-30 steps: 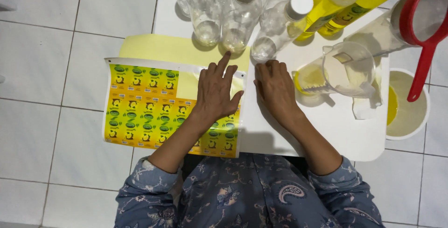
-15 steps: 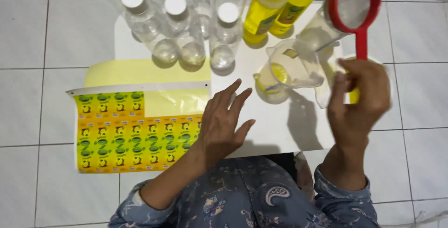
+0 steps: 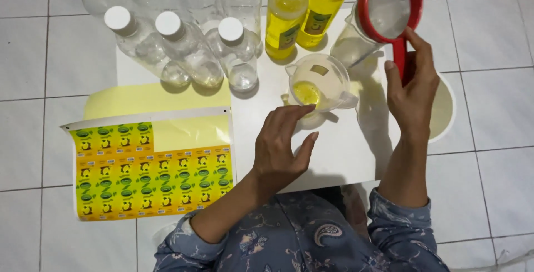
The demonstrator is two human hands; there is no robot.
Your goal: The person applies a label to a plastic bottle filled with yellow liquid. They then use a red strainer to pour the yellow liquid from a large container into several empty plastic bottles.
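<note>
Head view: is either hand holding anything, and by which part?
The right hand grips the red strainer by its handle, above the table. The left hand holds nothing; it hovers open near the clear measuring cup.

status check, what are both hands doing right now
Right hand gripping red strainer by its handle, up by the bottles. Left hand open, empty, hovering near small measuring cup holding yellow liquid. Label sheet lies untouched.
</note>
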